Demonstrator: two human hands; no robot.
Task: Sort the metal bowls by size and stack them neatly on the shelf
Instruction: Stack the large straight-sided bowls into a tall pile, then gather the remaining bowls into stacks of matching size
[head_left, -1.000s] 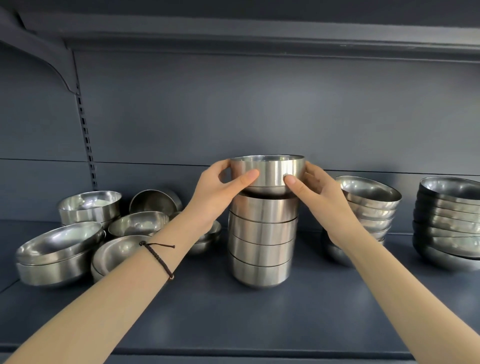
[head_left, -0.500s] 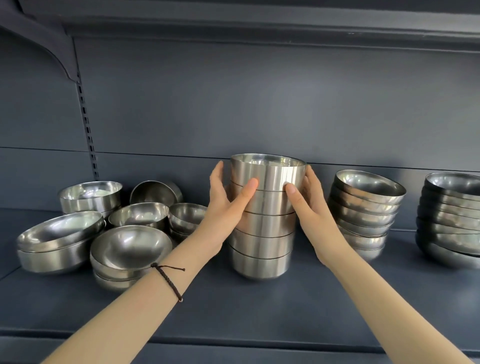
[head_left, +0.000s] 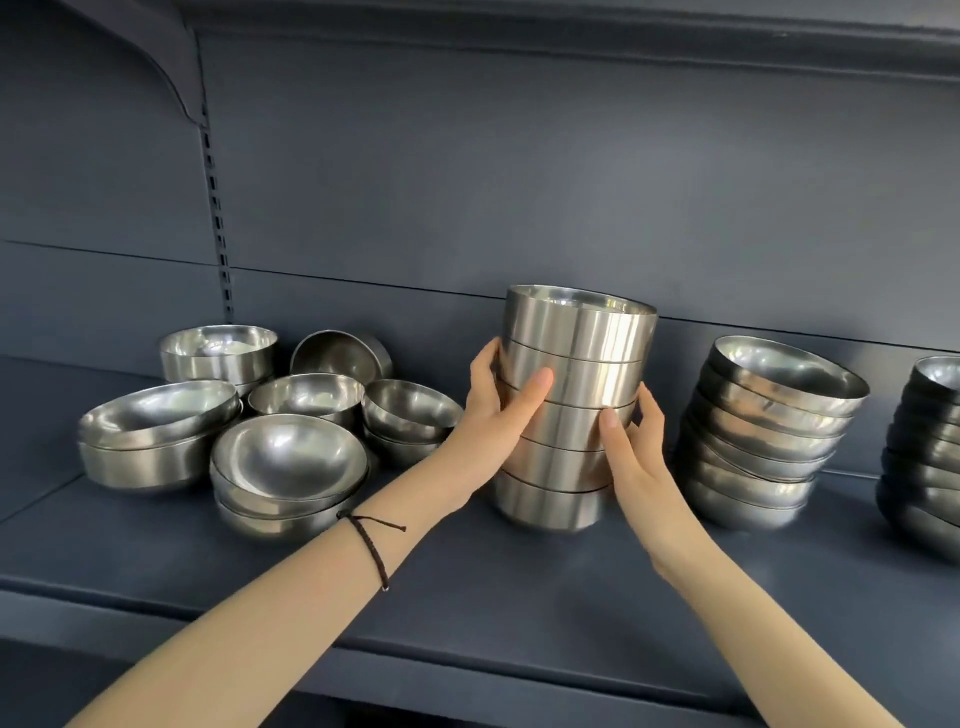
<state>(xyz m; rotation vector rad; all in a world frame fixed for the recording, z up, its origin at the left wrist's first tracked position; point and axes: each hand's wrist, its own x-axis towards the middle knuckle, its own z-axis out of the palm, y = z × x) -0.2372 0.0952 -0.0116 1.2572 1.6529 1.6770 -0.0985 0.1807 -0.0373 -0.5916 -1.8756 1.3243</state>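
A stack of several straight-sided metal bowls (head_left: 576, 353) stands mid-shelf, leaning slightly. My left hand (head_left: 496, 421) grips its left side, thumb across the front and fingers round the back. My right hand (head_left: 631, 457) holds the right side lower down, thumb on the front. To the left lie unsorted loose bowls: a wide shallow pair (head_left: 156, 431), a rounded bowl (head_left: 288, 462) on others, a straight-sided bowl (head_left: 218, 353), and smaller ones (head_left: 410, 410). The shelf (head_left: 467, 582) is dark blue-grey.
A leaning stack of rounded bowls (head_left: 769, 431) stands just right of my right hand. Another rounded stack (head_left: 930, 447) is cut off by the right edge. An upper shelf and bracket (head_left: 171, 78) hang overhead. Bare shelf board lies in front of the stacks.
The top bowl came down and nested on the stack. Both hands slid from that bowl down to the stack's middle.
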